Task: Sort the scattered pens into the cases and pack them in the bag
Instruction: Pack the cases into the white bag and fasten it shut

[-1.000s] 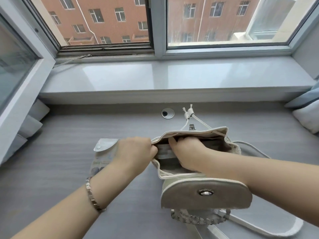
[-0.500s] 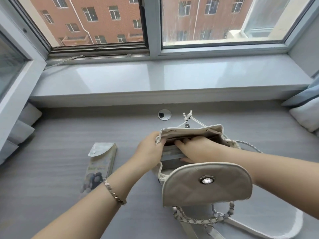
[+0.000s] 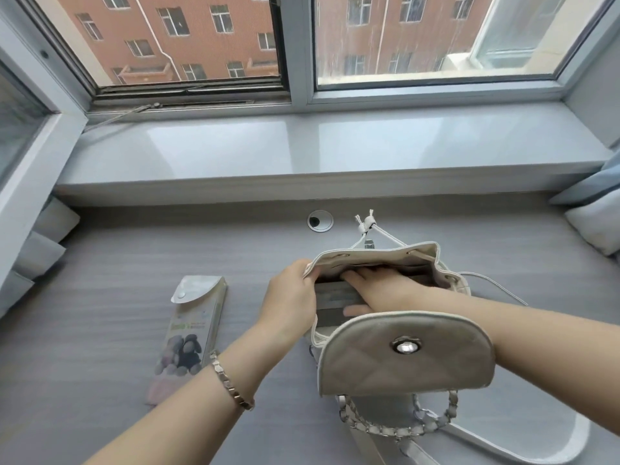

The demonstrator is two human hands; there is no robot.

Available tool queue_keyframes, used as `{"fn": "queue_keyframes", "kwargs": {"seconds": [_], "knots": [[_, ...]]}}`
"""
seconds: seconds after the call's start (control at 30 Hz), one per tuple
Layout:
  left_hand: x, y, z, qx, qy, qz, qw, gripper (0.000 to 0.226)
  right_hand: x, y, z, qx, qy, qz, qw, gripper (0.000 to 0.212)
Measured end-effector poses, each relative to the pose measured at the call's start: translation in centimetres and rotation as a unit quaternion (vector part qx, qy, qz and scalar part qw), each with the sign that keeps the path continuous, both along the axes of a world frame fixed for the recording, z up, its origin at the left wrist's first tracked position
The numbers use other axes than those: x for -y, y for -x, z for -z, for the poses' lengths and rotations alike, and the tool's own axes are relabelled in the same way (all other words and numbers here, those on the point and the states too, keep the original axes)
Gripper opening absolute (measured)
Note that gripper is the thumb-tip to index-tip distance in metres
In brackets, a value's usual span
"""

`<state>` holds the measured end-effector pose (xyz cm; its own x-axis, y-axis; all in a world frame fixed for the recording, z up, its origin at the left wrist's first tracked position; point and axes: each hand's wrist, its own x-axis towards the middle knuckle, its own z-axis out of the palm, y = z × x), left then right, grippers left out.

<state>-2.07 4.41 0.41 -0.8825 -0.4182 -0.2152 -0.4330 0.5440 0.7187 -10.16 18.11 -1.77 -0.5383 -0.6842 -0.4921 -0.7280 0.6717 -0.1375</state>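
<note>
A cream quilted drawstring bag [image 3: 406, 360] stands on the grey desk [image 3: 100, 330] with its mouth pulled wide and its rounded flap [image 3: 446, 374] hanging over the near side, a metal snap at the flap's middle; inside the mouth a grey pen case [image 3: 330, 298] lies across the opening, only partly in sight, and nothing else in the bag can be made out; a second pen case [image 3: 188, 333], printed with plush animals and closed by a pale snapped flap, lies flat on the desk to the left of the bag, apart from it; the left hand [image 3: 290, 302] has its fingers curled over the left rim of the bag, pinching the fabric and holding the mouth apart, with a metal bracelet [image 3: 231, 384] on its wrist; the right hand [image 3: 380, 290] reaches into the mouth from the right, its fingers nearly straight and laid flat on the grey case, the thumb spread toward the near side and touching the case too; so the grey case sits under the right hand and just beside the left, while the printed case lies beyond the left forearm, touched by neither hand; the bag's white drawstring [image 3: 367, 228] trails toward the window sill [image 3: 302, 149], and its chain strap [image 3: 399, 429] loops on the desk below the flap.
</note>
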Motion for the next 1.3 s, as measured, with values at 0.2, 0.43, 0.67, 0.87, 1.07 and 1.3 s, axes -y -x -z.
{"fn": "queue_keyframes", "kwargs": {"seconds": [0.2, 0.43, 0.67, 0.87, 1.07, 1.3], "knots": [[-0.8, -1.4, 0.7, -0.035, 0.006, 0.005, 0.999, 0.025, 0.0, -0.8, 0.9, -0.026, 0.044, 0.038, 0.998, 0.054], [3.6, -2.3, -0.2, 0.018, -0.221, 0.048, 0.974, 0.09, 0.0, -0.9, -2.5, 0.135, 0.18, 0.137, 0.965, 0.036], [10.6, -7.4, 7.1, 0.287, 0.178, -0.217, 0.916, 0.109, -1.3, -3.0, -6.6, 0.177, 0.285, 0.172, 0.926, 0.023], [11.2, -7.8, 6.4, 0.226, 0.141, -0.247, 0.932, 0.072, -1.8, -2.9, -7.7, 0.124, 0.356, 0.17, 0.911, 0.017], [7.0, -4.7, -1.7, -0.094, 0.268, -0.022, 0.959, 0.075, -2.7, -2.1, -8.7, 0.077, 0.497, 0.188, 0.844, 0.037], [2.3, -2.1, -5.4, -0.24, 0.412, 0.219, 0.851, 0.08, -4.6, -1.2, -10.1, 0.081, 0.479, 0.091, 0.87, 0.025]]}}
